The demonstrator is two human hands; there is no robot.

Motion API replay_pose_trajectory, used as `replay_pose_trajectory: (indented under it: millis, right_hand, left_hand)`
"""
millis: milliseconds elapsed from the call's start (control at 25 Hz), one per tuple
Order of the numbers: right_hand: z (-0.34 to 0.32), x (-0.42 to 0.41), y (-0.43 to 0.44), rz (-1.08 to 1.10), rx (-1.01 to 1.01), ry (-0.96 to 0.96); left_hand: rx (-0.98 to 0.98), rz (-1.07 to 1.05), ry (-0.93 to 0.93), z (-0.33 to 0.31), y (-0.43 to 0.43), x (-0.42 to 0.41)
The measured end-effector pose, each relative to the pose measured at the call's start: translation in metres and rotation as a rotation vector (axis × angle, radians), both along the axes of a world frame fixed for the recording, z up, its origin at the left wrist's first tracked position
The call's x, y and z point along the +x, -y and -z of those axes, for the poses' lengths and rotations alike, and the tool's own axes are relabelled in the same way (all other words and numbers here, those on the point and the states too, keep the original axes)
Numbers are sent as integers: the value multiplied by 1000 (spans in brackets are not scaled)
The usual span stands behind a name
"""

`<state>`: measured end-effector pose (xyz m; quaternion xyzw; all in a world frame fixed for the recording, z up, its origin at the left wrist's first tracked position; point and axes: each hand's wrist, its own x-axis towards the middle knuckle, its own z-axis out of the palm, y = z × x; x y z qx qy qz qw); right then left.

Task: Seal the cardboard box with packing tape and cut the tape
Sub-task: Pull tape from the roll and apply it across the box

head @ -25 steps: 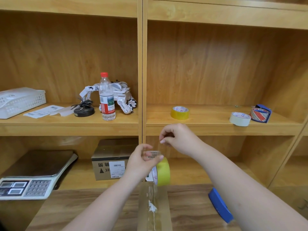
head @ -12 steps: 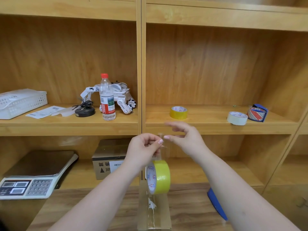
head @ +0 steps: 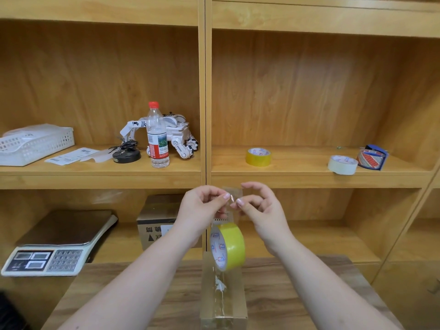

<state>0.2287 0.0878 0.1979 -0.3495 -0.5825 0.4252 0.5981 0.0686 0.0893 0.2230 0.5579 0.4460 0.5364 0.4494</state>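
A narrow cardboard box [head: 223,298] lies end-on on the wooden table [head: 297,291], with clear tape along its top. Above its far end hangs a yellow packing tape roll [head: 232,246], dangling from a short clear strip of tape [head: 232,196]. My left hand [head: 200,210] pinches the strip's left edge between thumb and forefinger. My right hand [head: 262,210] pinches its right edge, fingertips almost touching the left hand's. Both hands are raised in front of the shelf edge, well above the box.
A weighing scale [head: 54,246] and another carton [head: 154,225] sit on the lower shelf. On the upper shelf stand a water bottle [head: 157,136], a toy robot [head: 181,136], a white basket [head: 33,145], a yellow tape roll [head: 258,157], a white roll [head: 342,165] and a blue dispenser [head: 372,158].
My left hand left the roll and rose to pinch the strip. The roll now hangs freely below. My right hand closed in beside the left on the strip.
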Motion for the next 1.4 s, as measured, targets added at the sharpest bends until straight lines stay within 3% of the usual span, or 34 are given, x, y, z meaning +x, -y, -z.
replay_pose_trajectory:
  millis: [280, 520, 1400]
  right_hand:
    - [3, 0, -4, 34, 60, 160]
    - [7, 8, -10, 129, 126, 382]
    - [10, -4, -9, 329, 65, 621]
  left_hand:
    - [-171, 23, 83, 8, -8, -6]
    - [-103, -24, 24, 19, -8, -3]
    - [136, -241, -197, 35, 8, 0]
